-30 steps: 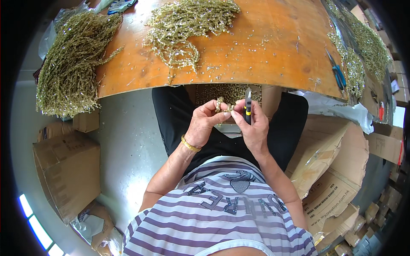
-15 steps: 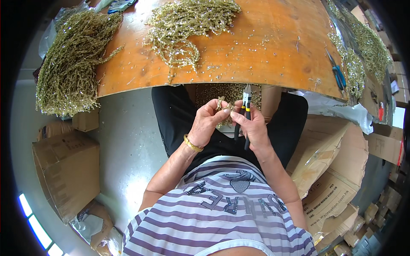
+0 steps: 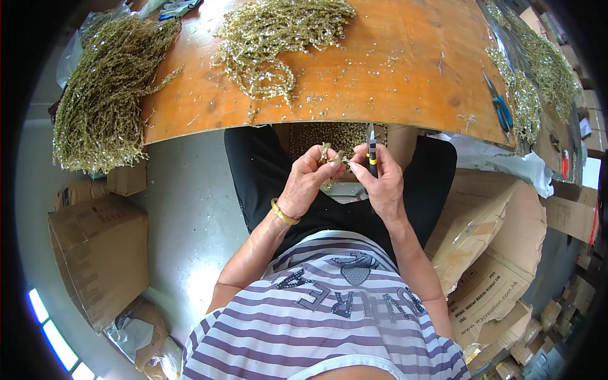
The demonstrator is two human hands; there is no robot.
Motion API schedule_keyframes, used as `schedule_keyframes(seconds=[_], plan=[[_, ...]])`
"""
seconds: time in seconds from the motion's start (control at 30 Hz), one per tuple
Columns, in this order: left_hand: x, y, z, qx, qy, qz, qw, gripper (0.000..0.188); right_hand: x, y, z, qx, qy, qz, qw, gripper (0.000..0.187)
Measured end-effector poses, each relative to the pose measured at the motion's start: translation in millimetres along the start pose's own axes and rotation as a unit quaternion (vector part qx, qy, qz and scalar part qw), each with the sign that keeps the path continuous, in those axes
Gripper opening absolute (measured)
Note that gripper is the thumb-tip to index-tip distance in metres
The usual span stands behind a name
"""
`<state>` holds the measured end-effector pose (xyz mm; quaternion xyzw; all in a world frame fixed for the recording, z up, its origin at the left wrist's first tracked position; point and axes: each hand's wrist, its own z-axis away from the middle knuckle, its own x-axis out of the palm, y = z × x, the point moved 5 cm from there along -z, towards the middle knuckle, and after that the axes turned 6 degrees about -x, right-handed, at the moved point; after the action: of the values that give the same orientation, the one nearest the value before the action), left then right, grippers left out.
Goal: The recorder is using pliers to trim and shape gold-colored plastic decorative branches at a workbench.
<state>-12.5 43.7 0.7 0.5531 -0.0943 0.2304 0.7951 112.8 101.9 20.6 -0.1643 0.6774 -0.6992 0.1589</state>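
My left hand [image 3: 307, 180] pinches a small glittery gold sprig [image 3: 332, 158] over my lap, just below the table's near edge. My right hand [image 3: 380, 180] touches the same sprig with its fingertips and grips a small pair of cutters [image 3: 371, 151] with black and yellow handles, blades pointing up. A gold bangle sits on my left wrist. On the orange wooden table [image 3: 386, 69], a pile of gold glitter sprigs [image 3: 278, 38] lies in the middle. A box of cut pieces [image 3: 335, 134] shows beneath the table edge between my knees.
A big bundle of greenish-gold sprigs [image 3: 104, 95] hangs off the table's left end. More sprigs [image 3: 529, 76] and blue-handled scissors [image 3: 500, 107] lie at the right. Cardboard boxes stand on the floor at the left [image 3: 98, 253] and right [image 3: 500, 253].
Both hands stay together at the sprig. The cutters have tipped slightly and the fingers have shifted on the sprig; nothing else has moved.
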Motion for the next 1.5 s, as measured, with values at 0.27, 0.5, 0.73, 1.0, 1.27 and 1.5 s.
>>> schedule_keyframes(seconds=[0.27,0.5,0.73,1.0,1.27,1.5], plan=[[1,4,10,-0.040,-0.019,-0.067,0.997,0.011,-2,-5,5,0.005,-0.018,-0.019,1.000,0.020],[-2,0,10,0.071,0.035,-0.103,0.992,0.008,-1,17,8,0.174,-0.061,-0.176,0.967,0.021],[5,15,3,0.124,0.041,-0.286,0.949,0.008,-10,-14,-4,0.009,-0.033,0.102,0.994,0.018],[-8,-13,0,0.120,0.035,-0.246,0.961,0.015,-10,12,2,-0.018,-0.054,0.132,0.990,0.023],[-3,6,6,0.195,0.074,-0.354,0.912,0.016,1,34,12,0.151,-0.044,-0.035,0.987,0.021],[2,10,3,0.276,0.151,-0.492,0.812,0.012,-2,21,5,-0.077,0.024,0.166,0.983,0.022]])
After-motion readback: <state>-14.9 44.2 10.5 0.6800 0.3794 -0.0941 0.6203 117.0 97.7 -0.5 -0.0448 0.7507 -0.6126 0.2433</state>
